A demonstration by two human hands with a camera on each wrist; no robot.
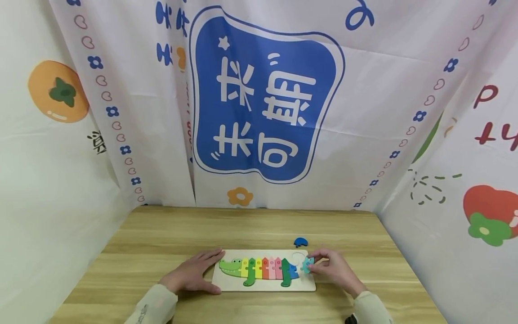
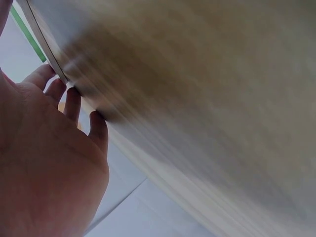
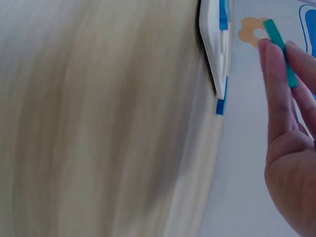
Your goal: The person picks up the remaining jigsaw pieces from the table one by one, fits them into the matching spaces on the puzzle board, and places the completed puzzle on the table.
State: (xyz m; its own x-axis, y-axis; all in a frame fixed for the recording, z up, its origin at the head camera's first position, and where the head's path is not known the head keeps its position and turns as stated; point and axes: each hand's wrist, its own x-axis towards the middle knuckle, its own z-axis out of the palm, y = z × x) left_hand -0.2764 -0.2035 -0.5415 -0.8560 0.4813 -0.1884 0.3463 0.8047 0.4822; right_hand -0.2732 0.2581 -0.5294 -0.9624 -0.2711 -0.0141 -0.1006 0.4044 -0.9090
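A pale wooden puzzle board (image 1: 267, 287) carries a colourful crocodile, its green head (image 1: 229, 267) at the left end. My left hand (image 1: 197, 271) lies against the board's left edge, thumb and fingers spread along it. Between thumb and fingertips, my right hand (image 1: 333, 270) pinches a teal puzzle piece (image 1: 308, 264) over the board's right end. In the right wrist view that teal piece (image 3: 274, 32) appears edge-on, above the board's level. A blue puzzle piece (image 1: 293, 272) sits in the crocodile's body, left of the pinched one. Near it shows a pale curved recess.
A loose dark-blue curved piece (image 1: 300, 242) lies on the wooden table (image 1: 170, 229) just behind the board's right part. White printed cloth (image 1: 154, 135) hangs behind the table and along both sides.
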